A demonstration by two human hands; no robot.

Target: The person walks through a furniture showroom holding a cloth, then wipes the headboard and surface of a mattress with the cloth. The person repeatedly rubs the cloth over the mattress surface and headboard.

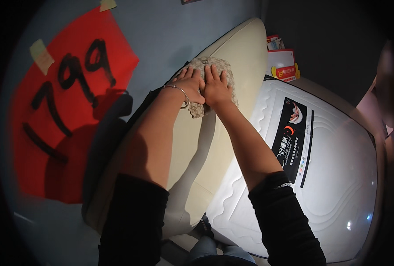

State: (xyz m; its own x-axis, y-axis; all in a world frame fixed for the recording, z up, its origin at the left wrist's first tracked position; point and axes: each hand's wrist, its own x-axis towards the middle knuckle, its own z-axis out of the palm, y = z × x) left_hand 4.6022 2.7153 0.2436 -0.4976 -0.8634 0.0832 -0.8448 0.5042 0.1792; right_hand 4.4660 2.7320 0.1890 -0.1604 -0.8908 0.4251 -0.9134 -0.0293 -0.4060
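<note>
A beige patterned cloth (pixel 231 69) is bunched against the upper part of a cream upholstered headboard (pixel 243 50). My left hand (pixel 192 85) holds it from the left, palm down, with a bracelet at the wrist. Beside it, almost touching, my right hand (pixel 217 84) presses on the same cloth with its fingers stretched upward. Both palms hide the cloth's middle, and a lower corner of it hangs below my left wrist. The headboard's padded face bears a dark shadow of an arm.
A white quilted mattress (pixel 333 139) with a printed black label strip (pixel 295 143) lies to the right of the headboard. On the grey-blue wall (pixel 163 36) at left, a red paper sign (pixel 74 116) with handwritten figures is taped up. Printed cards (pixel 281 63) stand behind the mattress.
</note>
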